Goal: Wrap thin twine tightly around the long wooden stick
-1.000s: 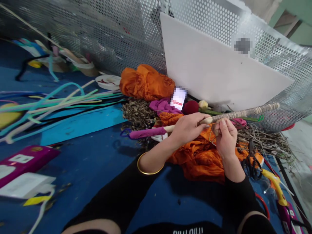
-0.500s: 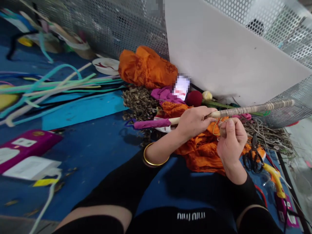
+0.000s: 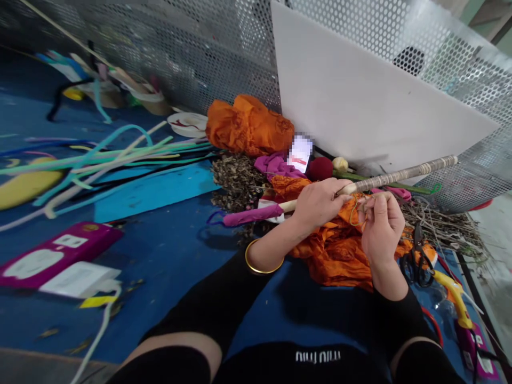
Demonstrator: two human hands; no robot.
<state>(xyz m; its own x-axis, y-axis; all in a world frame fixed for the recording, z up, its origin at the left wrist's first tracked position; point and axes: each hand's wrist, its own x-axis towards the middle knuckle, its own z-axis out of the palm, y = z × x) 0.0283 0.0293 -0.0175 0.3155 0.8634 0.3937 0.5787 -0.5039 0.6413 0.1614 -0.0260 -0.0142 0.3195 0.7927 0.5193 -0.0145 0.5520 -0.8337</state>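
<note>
My left hand (image 3: 318, 204) is closed around a long wooden stick (image 3: 400, 175), holding it level over a heap of orange cloth (image 3: 334, 250). The stick's left end is wrapped in magenta material (image 3: 252, 215) and its right part is wound with pale twine. My right hand (image 3: 381, 226) sits just under the stick, fingers pinched on a thin green-yellow wire (image 3: 354, 210) that loops below it. A gold bangle (image 3: 262, 261) circles my left wrist.
A white board (image 3: 360, 101) leans on a perforated metal screen (image 3: 180, 48). Coloured pipe cleaners (image 3: 100, 160), a blue sheet (image 3: 156, 189), dried twigs (image 3: 440, 226), black scissors (image 3: 416, 256), a yellow glue gun (image 3: 454, 296) and a magenta box (image 3: 56, 253) lie on the blue mat.
The camera view shifted slightly. My right hand's fingers moved a little while working the wire under the stick. My left hand keeps its grip on the stick.
</note>
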